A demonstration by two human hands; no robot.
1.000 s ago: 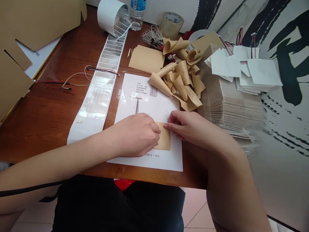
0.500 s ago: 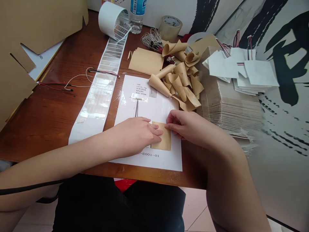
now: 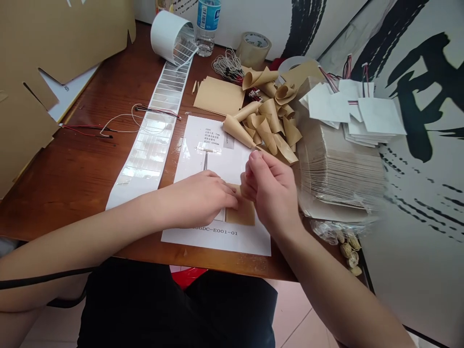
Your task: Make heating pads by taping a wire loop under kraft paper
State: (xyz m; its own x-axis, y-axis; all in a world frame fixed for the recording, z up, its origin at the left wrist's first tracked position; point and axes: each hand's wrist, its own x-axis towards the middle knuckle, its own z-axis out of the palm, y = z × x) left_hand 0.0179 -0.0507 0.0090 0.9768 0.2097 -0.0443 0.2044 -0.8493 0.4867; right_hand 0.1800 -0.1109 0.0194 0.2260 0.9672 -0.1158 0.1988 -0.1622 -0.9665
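Across most of the view: brown wooden table (image 3: 83,179), near edge toward the person's lap. Far left, big cardboard sheets (image 3: 54,43), overlapping the table edge. Right side: tall stack of pale paper sheets (image 3: 344,164), topped w/ white squares (image 3: 377,116) carrying red & black wire leads. Left of centre: long strip of clear labels (image 3: 152,140) on white backing, running near to far, ending in its roll (image 3: 165,31) at the far edge. Centre, by the near edge: white printed sheet (image 3: 217,244), flat on the table. Just beyond its far right corner: heap of curled brown paper cones (image 3: 268,125); left of the heap, flat pile of brown squares (image 3: 219,94). Along the far edge: tape roll (image 3: 254,46), water bottle (image 3: 206,24), bundle of thin wires (image 3: 226,65) btw. them. Loose red, black & white wires (image 3: 119,128) left of the label strip.

Left hand (image 3: 201,198): palm down on the printed sheet, fingers close together, tips pressed onto the left part of a brown paper square (image 3: 244,215). Square itself: flat on the sheet's near right part, just beyond the printed code, partly hidden by both hands. Right hand (image 3: 271,193): lifted over the square's far right corner, thumb & fingertips drawn together in a pinch — impossible to tell whether holding anything. Near right table corner: clear bag of peanuts (image 3: 346,246).
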